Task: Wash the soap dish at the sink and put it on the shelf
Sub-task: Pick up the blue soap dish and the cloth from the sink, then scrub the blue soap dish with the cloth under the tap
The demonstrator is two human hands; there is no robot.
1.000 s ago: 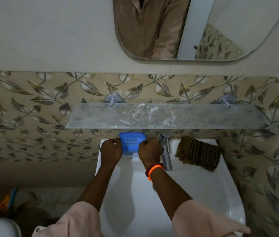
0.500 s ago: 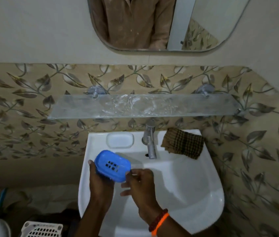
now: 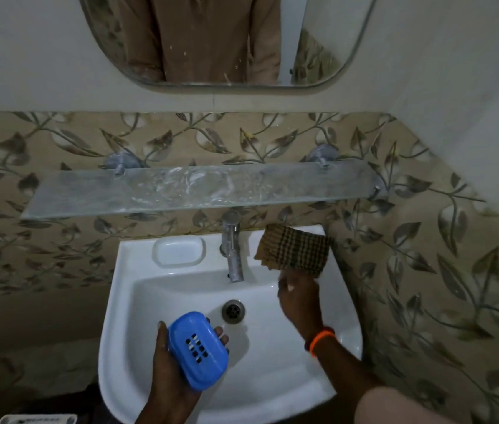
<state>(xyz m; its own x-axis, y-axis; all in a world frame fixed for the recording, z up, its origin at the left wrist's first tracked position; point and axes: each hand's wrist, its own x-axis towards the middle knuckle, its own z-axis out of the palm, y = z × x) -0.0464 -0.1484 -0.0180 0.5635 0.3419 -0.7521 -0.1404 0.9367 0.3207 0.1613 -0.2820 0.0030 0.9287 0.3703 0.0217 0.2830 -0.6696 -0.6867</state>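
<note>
A blue plastic soap dish (image 3: pixel 198 350) with drain slots rests in my left hand (image 3: pixel 172 377), held over the front left of the white sink (image 3: pixel 275 377). My right hand (image 3: pixel 298 296) is raised over the basin's right side, just below a checked cloth (image 3: pixel 295 250), holding nothing; its fingers are blurred. The steel tap (image 3: pixel 233 249) stands at the back of the sink, with no water seen running. Above it, a frosted glass shelf (image 3: pixel 199 188) spans the wall and carries nothing.
A moulded soap recess (image 3: pixel 178 250) sits left of the tap. The drain (image 3: pixel 233 310) lies mid-basin. A mirror (image 3: pixel 227 41) hangs above the shelf. Leaf-patterned tiles cover the walls; the right wall is close. A white basket (image 3: pixel 37 419) shows at the bottom left.
The soap dish left the sink's back ledge and came forward and down in my left hand. My right hand let go of it and moved right toward the cloth.
</note>
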